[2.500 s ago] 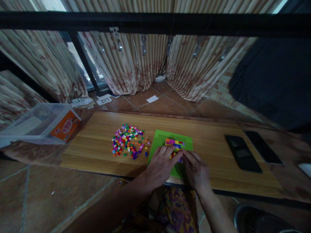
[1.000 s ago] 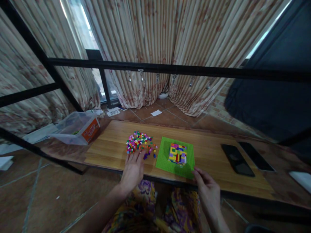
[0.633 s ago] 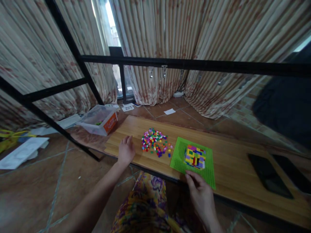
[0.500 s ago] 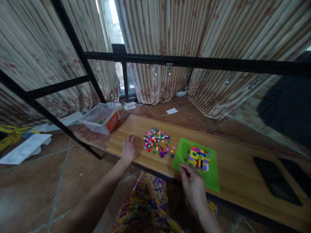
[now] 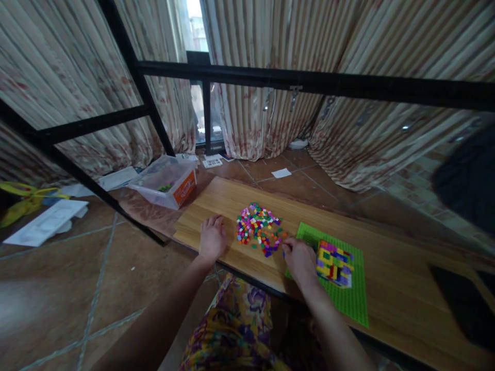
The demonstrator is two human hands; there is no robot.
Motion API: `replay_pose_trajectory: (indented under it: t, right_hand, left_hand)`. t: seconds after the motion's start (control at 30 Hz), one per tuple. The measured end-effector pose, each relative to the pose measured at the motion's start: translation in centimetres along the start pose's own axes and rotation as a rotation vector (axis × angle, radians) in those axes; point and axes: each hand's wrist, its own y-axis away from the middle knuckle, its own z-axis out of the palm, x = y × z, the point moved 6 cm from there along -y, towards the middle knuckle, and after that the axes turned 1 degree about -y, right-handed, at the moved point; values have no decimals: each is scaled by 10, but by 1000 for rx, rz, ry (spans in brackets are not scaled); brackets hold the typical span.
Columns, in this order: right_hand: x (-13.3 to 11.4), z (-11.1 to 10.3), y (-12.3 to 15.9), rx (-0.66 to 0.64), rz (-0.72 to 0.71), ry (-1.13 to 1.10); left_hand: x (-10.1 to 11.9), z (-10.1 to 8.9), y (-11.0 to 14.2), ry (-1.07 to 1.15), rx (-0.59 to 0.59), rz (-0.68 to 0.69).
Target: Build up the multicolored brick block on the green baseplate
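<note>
My left hand [image 5: 213,238] rests on the wooden table, left of a pile of small coloured building bricks [image 5: 257,224]. Its fingers lie loosely on the wood, and I see nothing held. My right hand [image 5: 301,259] is at the right edge of the pile, over the left side of a green studded baseplate [image 5: 358,293]. Thumb and fingers come together low among the loose bricks; what lies between them is hidden. On the baseplate, right of that hand, stands a multicoloured block of joined bricks [image 5: 335,264], mostly yellow, purple and red.
A clear plastic box [image 5: 164,183] with an orange label stands past the table's left end, some green inside. Dark flat devices, one a black slab [image 5: 464,304], lie at the right. A black metal rail [image 5: 251,74] crosses in front of curtains. White packaging [image 5: 46,221] lies on the floor.
Both hands have left the brick block. My left hand moved to the table left of the pile; my right hand moved left across the baseplate to the loose bricks. The view turned left.
</note>
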Motion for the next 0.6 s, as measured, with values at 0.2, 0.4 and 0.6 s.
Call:
replay_pose_trajectory:
  t: [0.2,0.4,0.6]
  right_hand:
    - [-21,-14,10,-9,-8,-183]
    - [-2,-55,58,60,131,-477]
    - [73,-95,103,261,367,-481]
  left_hand:
    - [-1,0,0,-7,-1,20]
    - [-5,5,-3,-16,8,38]
    - [-4,2,-4,-22,21,60]
